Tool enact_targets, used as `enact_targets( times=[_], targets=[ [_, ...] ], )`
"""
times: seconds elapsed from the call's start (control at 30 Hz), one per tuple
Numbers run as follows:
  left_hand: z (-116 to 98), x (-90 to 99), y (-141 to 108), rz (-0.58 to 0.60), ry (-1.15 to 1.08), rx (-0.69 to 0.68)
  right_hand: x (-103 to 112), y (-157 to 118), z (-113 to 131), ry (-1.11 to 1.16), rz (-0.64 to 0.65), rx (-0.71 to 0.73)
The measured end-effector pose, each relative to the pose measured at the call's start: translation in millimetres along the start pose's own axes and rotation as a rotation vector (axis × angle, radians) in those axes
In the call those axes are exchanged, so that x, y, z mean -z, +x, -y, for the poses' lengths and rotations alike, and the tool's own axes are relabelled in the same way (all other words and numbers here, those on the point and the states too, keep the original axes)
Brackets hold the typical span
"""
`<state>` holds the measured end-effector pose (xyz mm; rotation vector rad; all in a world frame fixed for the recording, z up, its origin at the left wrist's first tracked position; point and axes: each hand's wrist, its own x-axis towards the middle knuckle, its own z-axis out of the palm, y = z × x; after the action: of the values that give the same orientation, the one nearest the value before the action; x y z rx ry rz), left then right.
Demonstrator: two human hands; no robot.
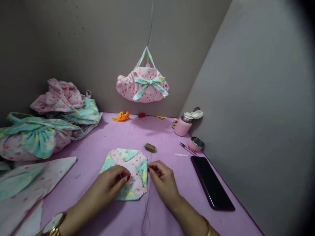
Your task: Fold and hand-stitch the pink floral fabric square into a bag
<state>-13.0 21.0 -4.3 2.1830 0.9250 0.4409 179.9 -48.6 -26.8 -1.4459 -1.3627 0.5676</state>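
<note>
A folded fabric piece (pixel 133 177), pink with red dots and mint floral corners, lies flat on the table. Over its lower left part is my left hand (pixel 112 182), thumb and forefinger pinched together; what they hold, if anything, is too small to make out. My right hand (pixel 163 178) is closed at the fabric's right edge, its fingertips pinching a thin dark thread (pixel 145 209). The thread hangs in a loop below the fabric. An olive spool with green ends (pixel 150 147) lies just beyond the fabric, thread trailing from it toward my right fingers.
Sewn fabric bags (pixel 36 137) and cut cloth (pixel 36 183) fill the left side. A pink dotted bag (pixel 147 87) hangs overhead. Along the right lie a phone (pixel 212 183), small scissors (pixel 187 148), a pink cup (pixel 196 144) and a pink flask (pixel 183 126). Orange cloth (pixel 121 116) lies behind.
</note>
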Motion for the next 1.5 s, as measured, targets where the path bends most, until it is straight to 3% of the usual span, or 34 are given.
enact_targets(
  times=[0.17,0.27,0.47,0.57,0.7,0.83,1.03,1.2,1.5],
  targets=[
    [-11,-14.8,-2,0.003,0.132,-0.058,-3,0,2,-0.272,0.147,0.214],
    [-13,-16.2,-3,0.018,0.163,-0.056,-2,0,2,-0.345,0.168,0.253],
    [-24,-12.0,5,0.016,0.224,-0.051,11,9,-5,-0.091,-0.124,0.002],
    [-35,-17.6,24,-0.032,0.317,-0.048,13,13,-13,-0.027,-0.174,-0.075],
    [-42,-32.0,50,-0.088,0.383,-0.017,11,13,-15,0.065,-0.168,-0.142],
    [-40,-35.9,58,-0.130,0.352,0.000,10,8,-9,0.130,-0.157,-0.143],
    [-41,-26.2,46,-0.265,0.215,0.015,2,-1,-2,0.289,-0.069,-0.205],
    [-42,-31.5,31,-0.301,0.067,0.018,-5,-9,6,0.404,0.052,-0.251],
    [-39,-29.7,28,-0.335,-0.135,0.055,2,-6,9,0.496,0.006,-0.330]
  ],
)
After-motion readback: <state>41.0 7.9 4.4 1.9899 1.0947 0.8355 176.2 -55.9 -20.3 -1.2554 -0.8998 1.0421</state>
